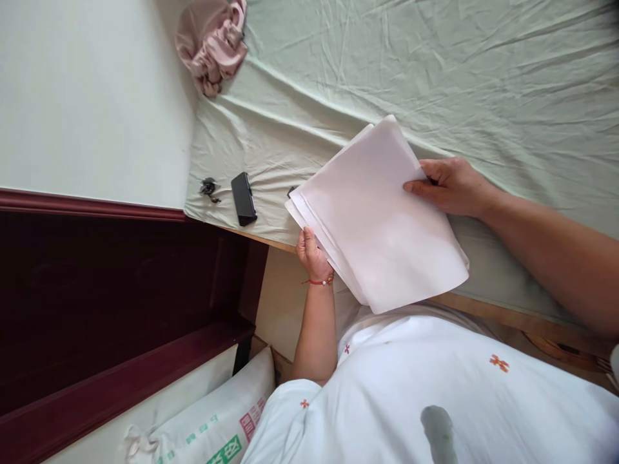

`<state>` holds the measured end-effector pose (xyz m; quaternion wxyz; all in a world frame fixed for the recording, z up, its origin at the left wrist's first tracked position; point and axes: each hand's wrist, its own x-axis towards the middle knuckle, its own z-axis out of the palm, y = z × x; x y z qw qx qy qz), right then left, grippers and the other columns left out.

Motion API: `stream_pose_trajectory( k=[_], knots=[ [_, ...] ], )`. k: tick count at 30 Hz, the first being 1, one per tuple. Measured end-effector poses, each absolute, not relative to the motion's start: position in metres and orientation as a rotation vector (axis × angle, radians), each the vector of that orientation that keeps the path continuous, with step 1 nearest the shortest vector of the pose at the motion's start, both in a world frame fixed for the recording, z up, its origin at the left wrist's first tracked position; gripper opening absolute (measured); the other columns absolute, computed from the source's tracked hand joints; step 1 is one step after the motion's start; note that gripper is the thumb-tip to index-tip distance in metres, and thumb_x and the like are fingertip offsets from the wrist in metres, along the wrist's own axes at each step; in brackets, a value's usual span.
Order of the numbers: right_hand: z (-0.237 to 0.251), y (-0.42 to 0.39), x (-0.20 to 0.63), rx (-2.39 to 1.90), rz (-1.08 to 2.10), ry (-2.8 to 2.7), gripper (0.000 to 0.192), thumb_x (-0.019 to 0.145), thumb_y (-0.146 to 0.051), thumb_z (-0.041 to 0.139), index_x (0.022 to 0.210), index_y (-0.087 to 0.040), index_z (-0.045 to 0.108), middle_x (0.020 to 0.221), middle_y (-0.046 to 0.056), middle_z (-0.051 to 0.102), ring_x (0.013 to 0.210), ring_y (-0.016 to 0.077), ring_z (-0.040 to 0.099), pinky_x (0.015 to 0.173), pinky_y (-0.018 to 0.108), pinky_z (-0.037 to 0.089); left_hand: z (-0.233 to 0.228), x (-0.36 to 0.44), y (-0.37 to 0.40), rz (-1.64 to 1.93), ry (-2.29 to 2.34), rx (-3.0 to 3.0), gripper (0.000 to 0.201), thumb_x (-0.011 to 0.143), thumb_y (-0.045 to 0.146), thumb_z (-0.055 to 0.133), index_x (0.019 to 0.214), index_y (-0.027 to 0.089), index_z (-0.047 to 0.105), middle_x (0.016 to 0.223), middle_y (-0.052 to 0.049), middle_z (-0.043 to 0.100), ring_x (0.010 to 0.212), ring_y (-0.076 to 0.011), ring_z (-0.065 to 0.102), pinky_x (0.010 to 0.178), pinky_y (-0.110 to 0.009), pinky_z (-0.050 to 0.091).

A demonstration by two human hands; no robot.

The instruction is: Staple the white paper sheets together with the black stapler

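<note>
A loose stack of white paper sheets (377,212) is held tilted above the near edge of a cloth-covered surface, its sheets slightly fanned at the left. My left hand (313,254), with a red cord bracelet at the wrist, grips the stack's lower left edge; the thumb is on top and the other fingers are partly hidden beneath. At the upper right edge, my right hand (447,185) pinches the paper between thumb and fingers. A small dark object (291,191) peeks out by the stack's left corner, mostly covered.
On the pale green sheet (435,71) lie a black phone-like object (244,198), a small dark tangled item (209,187) and crumpled pink cloth (213,48). Dark red wooden furniture (106,277) stands at the left. Below is a white printed sack (217,419).
</note>
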<state>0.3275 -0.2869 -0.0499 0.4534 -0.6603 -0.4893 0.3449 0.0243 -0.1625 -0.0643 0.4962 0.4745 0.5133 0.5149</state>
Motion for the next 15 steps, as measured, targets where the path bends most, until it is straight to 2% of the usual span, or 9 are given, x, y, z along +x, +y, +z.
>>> stream_pose_trajectory(
  k=[3, 8, 15],
  knots=[
    [-0.0476, -0.2867, 0.3272, -1.644, 0.886, -1.192, 0.034, 0.096, -0.056, 0.075, 0.103, -0.024, 0.081, 0.088, 0.005, 0.075, 0.081, 0.0268, 0.069, 0.076, 0.042, 0.055, -0.0638, 0.0242, -0.1629, 1.253, 1.233, 1.160, 0.057, 0.086, 0.078, 0.088, 0.096, 0.022, 0.083, 0.100, -0.008, 0.086, 0.109, -0.0247, 0.080, 0.101, -0.035, 0.064],
    [-0.0483, -0.2861, 0.3257, -1.646, 0.865, -1.147, 0.033, 0.097, -0.058, 0.078, 0.097, -0.025, 0.078, 0.081, 0.004, 0.070, 0.078, 0.0255, 0.066, 0.071, 0.040, 0.054, -0.0610, 0.0251, -0.1643, 1.154, 1.158, 1.217, 0.061, 0.071, 0.080, 0.099, 0.091, 0.024, 0.083, 0.099, -0.005, 0.086, 0.112, -0.0254, 0.081, 0.106, -0.035, 0.063],
    [-0.0484, -0.2812, 0.3246, -1.627, 0.761, -1.008, 0.035, 0.086, -0.053, 0.086, 0.089, -0.025, 0.065, 0.078, 0.002, 0.065, 0.072, 0.0190, 0.055, 0.062, 0.035, 0.044, -0.0607, 0.0247, -0.1637, 1.164, 1.177, 1.208, 0.056, 0.075, 0.074, 0.098, 0.095, 0.023, 0.086, 0.102, -0.005, 0.087, 0.112, -0.0251, 0.081, 0.104, -0.034, 0.063]
  ],
)
